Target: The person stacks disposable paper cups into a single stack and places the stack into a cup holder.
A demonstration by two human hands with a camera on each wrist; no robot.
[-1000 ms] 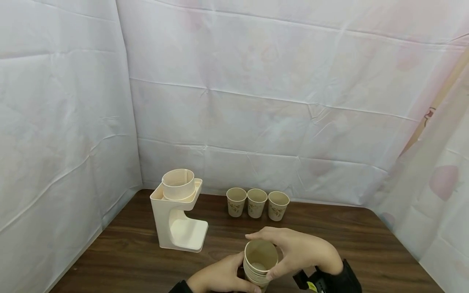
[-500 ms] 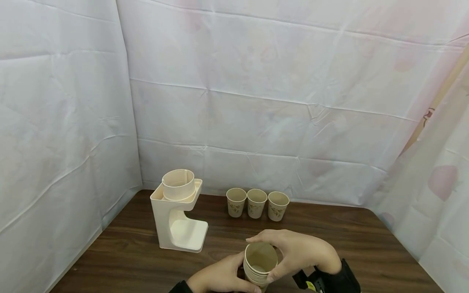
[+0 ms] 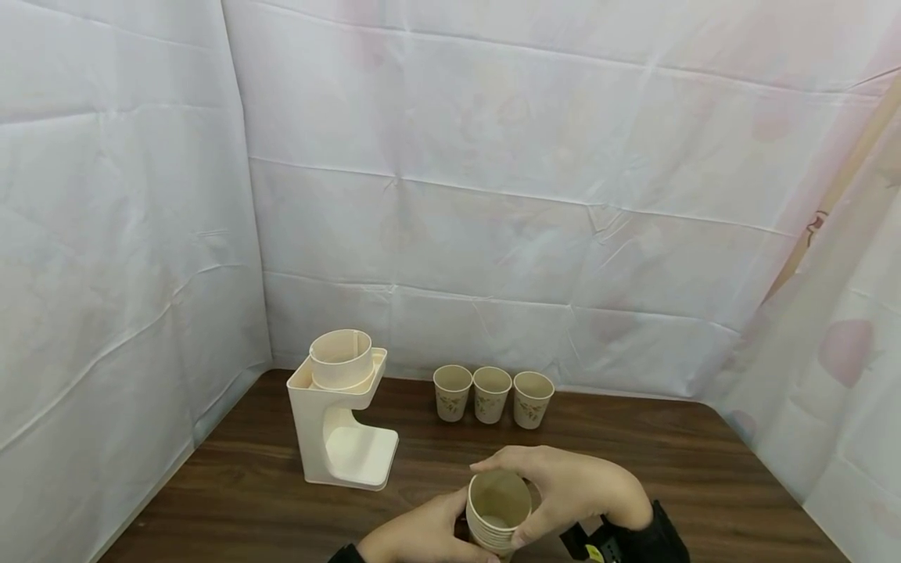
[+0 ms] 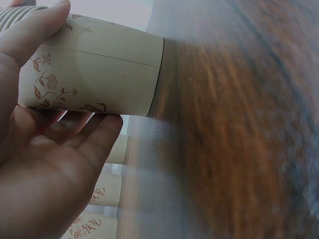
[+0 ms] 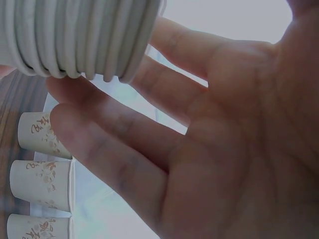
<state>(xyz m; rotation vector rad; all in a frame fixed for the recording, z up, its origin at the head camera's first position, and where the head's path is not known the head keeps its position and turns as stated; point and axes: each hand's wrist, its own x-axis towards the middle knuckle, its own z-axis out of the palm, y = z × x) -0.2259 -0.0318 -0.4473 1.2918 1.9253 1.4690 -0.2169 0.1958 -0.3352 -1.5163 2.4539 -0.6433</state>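
A stack of nested beige paper cups [image 3: 498, 504] stands at the front of the table, its rims close together at the top. My left hand [image 3: 422, 533] grips the stack low from the left. In the left wrist view, thumb and fingers lie on opposite sides of the flower-printed lower cup [image 4: 99, 64], whose base is right at the wood. My right hand [image 3: 573, 489] holds the upper rims from the right, thumb in front and fingers round the far side. The right wrist view shows several stacked rims [image 5: 79, 42] against those fingers [image 5: 109, 154].
Three matching paper cups, a left one [image 3: 452, 393], a middle one [image 3: 490, 396] and a right one [image 3: 533, 399], stand in a row at the back of the brown table [image 3: 232, 477]. A cream C-shaped stand [image 3: 310, 430] with a round open holder [image 3: 342, 361] is at left. White cloth [image 3: 450, 195] hangs behind.
My right hand and the top of the stack are slightly lower. The head view has shifted a little. My left hand keeps its grip, and the cups in the row stay put.
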